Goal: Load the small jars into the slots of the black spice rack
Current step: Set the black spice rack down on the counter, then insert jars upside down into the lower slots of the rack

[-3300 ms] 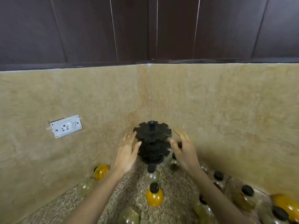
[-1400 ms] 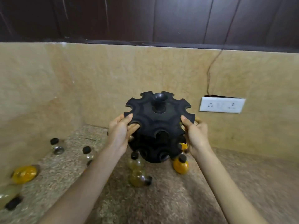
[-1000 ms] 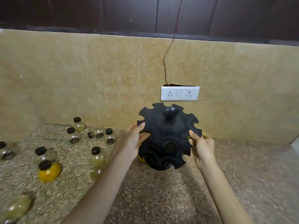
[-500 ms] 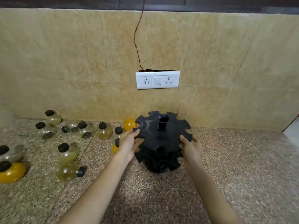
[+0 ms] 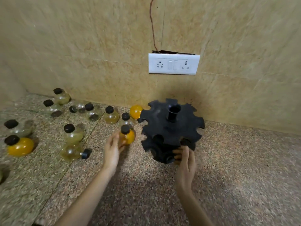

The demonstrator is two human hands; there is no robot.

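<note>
The black spice rack (image 5: 171, 128) stands on the speckled counter close to the wall, its slots bare. My right hand (image 5: 184, 160) holds the rim of its lower tier at the front, fingers curled there. Just left of the rack stands an orange jar with a black cap (image 5: 128, 136). My left hand (image 5: 112, 149) reaches it with fairly straight fingers and touches its left side. Several more small jars, clear, pale yellow and orange, lie scattered to the left, such as an orange one (image 5: 20, 146) and one on its side (image 5: 73, 152).
A white socket plate (image 5: 173, 64) with a thin wire above it sits on the beige wall behind the rack. The granite counter (image 5: 236, 168) extends to the right of the rack and toward me.
The rack came down from the air onto the counter by the wall. My left hand left its rim and moved left to the orange jar. My right hand slid down to the lower tier.
</note>
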